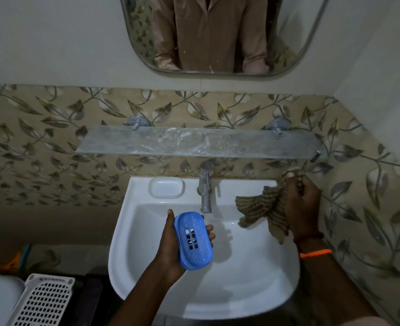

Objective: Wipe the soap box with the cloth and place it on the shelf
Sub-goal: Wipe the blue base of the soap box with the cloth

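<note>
Left hand [170, 243]: holds blue soap box [192, 240] over white sink [123, 231].
Right hand [301, 203]: grips striped cloth [257, 208], right of tap [205, 187].
Glass shelf [194, 142]: far, on wall.

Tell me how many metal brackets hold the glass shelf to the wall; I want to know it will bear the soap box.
2 wall brackets: the left bracket and the right bracket, both along the back edge of the shelf. More underneath may be hidden.

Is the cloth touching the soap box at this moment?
No, the right hand holds the cloth off to the side, clear of the blue soap box in the left hand.
</note>
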